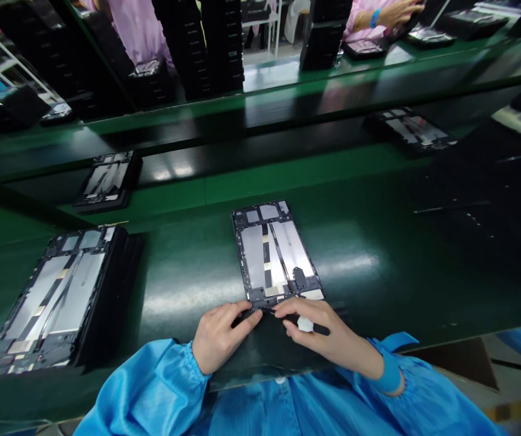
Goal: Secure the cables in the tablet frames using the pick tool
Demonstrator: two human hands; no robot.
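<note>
An open tablet (278,251) with its inner parts showing lies on the green workbench in front of me. It has silver panels, a dark ribbon cable and a black frame. My left hand (221,333) is at its lower left corner, with bent fingers and the thumb and forefinger holding its near edge. In my right hand (328,330) is a pair of black tweezers (321,329) with a white piece around the handle. Their tip meets the tablet's near edge, close to my left thumb. What lies right at the tip is too small to make out.
A stack of similar open tablets (60,297) stands at the left. Beyond, a dark conveyor belt (224,154) carries another tablet stack (108,175) and a tablet (417,130). Tall black stacks (196,48) and people in pink sleeves are across the line. Black material (491,200) covers the right.
</note>
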